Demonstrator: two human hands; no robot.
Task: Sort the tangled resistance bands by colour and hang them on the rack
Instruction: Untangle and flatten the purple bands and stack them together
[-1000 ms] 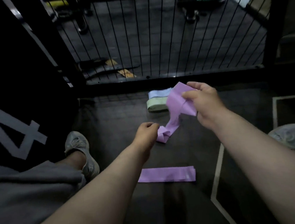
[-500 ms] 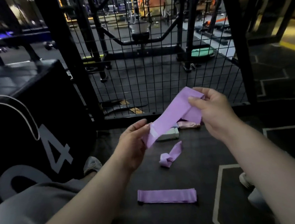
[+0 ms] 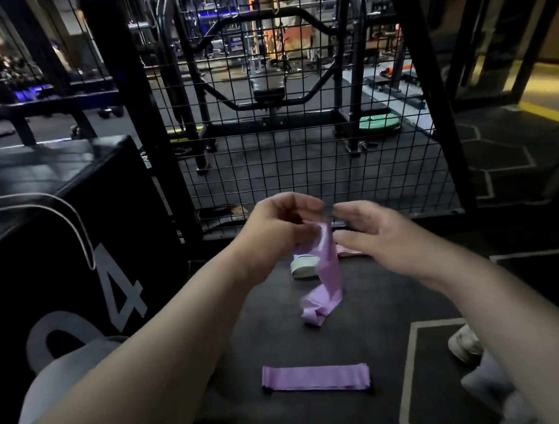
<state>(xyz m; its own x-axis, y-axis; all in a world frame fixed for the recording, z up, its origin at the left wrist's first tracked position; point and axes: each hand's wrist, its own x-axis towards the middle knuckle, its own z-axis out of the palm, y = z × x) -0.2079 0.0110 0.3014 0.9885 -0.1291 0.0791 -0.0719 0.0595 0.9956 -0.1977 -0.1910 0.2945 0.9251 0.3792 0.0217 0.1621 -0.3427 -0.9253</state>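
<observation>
One camera on the person's head, looking forward and down, close above the left hand [image 3: 273,235] and right hand [image 3: 387,240], facing the wire fence [image 3: 302,176].

Far side, upper centre: a wire mesh panel [image 3: 301,163] of small squares closes the whole width between two black posts.
Left edge: a black padded box [image 3: 55,229] marked 4 stands like a wall, close against the left post.
Lower left corner: a grey-clad knee [image 3: 60,379] fills it.
Centre: a hanging purple band [image 3: 326,275] drops from the left hand [image 3: 273,232], with the right hand [image 3: 377,237] just beside it and only a narrow gap between them.
Foot of the mesh: a pale green band stack [image 3: 304,266] and a pink band [image 3: 348,251] lie there.
Lower centre: a flat purple band [image 3: 316,379] lies crosswise between the forearms, with bare floor mat [image 3: 374,325] beyond it.
Lower right: a white shoe [image 3: 464,344].
Right of centre: open mat up to the right post.
</observation>
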